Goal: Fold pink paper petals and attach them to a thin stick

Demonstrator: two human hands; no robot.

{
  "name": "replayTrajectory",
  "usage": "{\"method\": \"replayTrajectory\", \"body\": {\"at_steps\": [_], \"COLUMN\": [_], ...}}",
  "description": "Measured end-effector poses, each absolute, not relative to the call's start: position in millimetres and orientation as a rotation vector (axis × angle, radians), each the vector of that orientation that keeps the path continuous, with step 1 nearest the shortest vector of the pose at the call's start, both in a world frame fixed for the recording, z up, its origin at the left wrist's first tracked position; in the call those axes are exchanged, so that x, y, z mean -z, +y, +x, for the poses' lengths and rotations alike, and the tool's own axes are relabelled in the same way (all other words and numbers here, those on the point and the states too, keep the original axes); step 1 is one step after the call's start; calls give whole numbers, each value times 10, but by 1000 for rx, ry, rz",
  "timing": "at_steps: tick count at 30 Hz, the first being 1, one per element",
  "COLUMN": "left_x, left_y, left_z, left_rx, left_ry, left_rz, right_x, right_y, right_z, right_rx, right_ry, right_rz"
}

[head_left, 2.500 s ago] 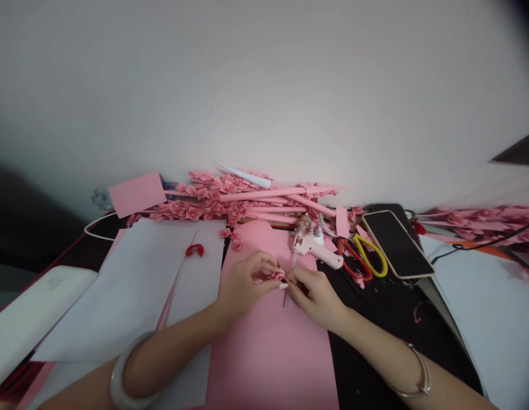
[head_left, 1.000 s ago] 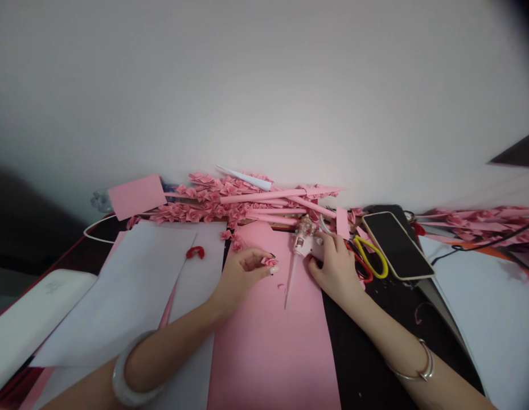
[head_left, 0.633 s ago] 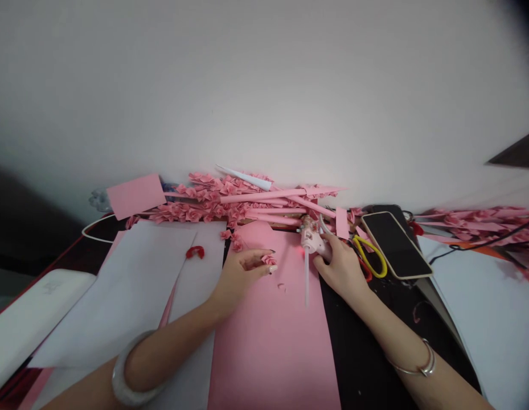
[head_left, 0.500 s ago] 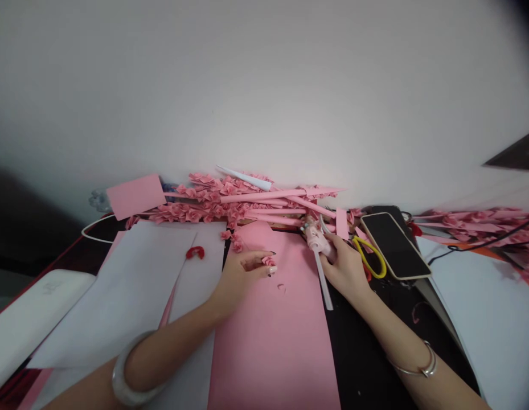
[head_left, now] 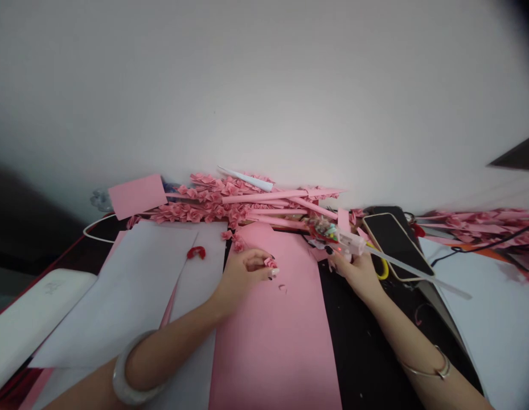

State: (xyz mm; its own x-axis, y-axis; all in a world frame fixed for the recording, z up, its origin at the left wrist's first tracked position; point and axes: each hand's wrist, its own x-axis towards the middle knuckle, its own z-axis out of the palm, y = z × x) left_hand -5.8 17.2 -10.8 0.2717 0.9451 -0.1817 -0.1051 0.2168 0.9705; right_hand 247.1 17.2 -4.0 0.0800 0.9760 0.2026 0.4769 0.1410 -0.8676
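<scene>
Between the fingertips of my left hand [head_left: 242, 276] is a small pink paper flower [head_left: 270, 262], held above a long pink paper sheet [head_left: 275, 341]. My right hand [head_left: 360, 276] is wrapped around a hot glue gun [head_left: 352, 242] whose decorated front end points left. A clear glue stick [head_left: 418, 267] sticks out of its back, crossing over the phone's lower edge. More paper flowers [head_left: 237, 242] lie just behind my left hand. A small curled paper scrap [head_left: 282, 288] rests on the pink sheet.
Pink paper flower stems [head_left: 204, 205] are piled along the wall. White sheets [head_left: 131, 285] and a red curled piece [head_left: 196, 252] lie at left, beside a white device [head_left: 42, 319]. At right are a phone [head_left: 396, 242], yellow-handled scissors [head_left: 382, 269] and white paper [head_left: 495, 319].
My right hand has lifted the glue gun and turned it, so its glue stick now points right instead of down toward me. My left hand stays nearly still with the flower.
</scene>
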Motion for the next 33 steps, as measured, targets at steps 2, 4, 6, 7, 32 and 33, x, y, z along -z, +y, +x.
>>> {"method": "replayTrajectory", "body": {"at_steps": [2, 4, 6, 7, 32, 33], "left_x": [96, 84, 76, 73, 27, 30], "left_y": [168, 162, 157, 155, 75, 75], "left_z": [-53, -48, -44, -44, -40, -41], "left_rx": [-923, -913, -909, -910, -926, -927], "left_ry": [1020, 1034, 1044, 1048, 1163, 1164], "left_rz": [1089, 1090, 1101, 1113, 1404, 1404], "right_x": [34, 15, -8, -18, -93, -93], "right_y": [160, 141, 119, 108, 51, 51], "right_z": [2481, 2471, 2449, 2437, 2331, 2331], "right_rx": [-983, -1211, -1371, -1415, -1141, -1129], "right_ry": [-1509, -1504, -1529, -1544, -1877, -1888], "right_rz": [-1349, -1260, -1238, -1241, -1234, -1236]}}
